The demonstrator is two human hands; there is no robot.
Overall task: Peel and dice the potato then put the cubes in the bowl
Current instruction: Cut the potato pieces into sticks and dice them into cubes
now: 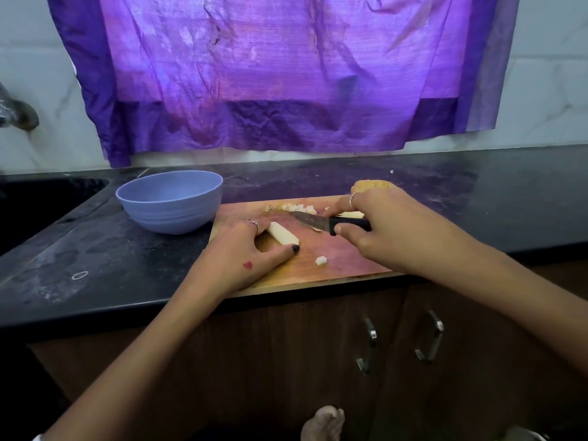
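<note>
The left hand [246,253] lies on the cutting board [343,262], thumb and fingers spread narrowly around a pale peeled potato stick [283,237]. The right hand [378,227] grips a black-handled knife [331,222], its blade over the board. Diced cubes [296,207] lie at the board's far edge, beside the blue bowl [171,202].

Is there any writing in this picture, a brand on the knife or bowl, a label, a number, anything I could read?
None: no readable words, numbers or brand marks show anywhere.
knife: black handle and blade bear no legible mark.
bowl: plain blue, no label.
cutting board: bare wood, no print.
left hand: carries a small red heart mark, a sign rather than text.
purple cloth: no lettering.
</note>
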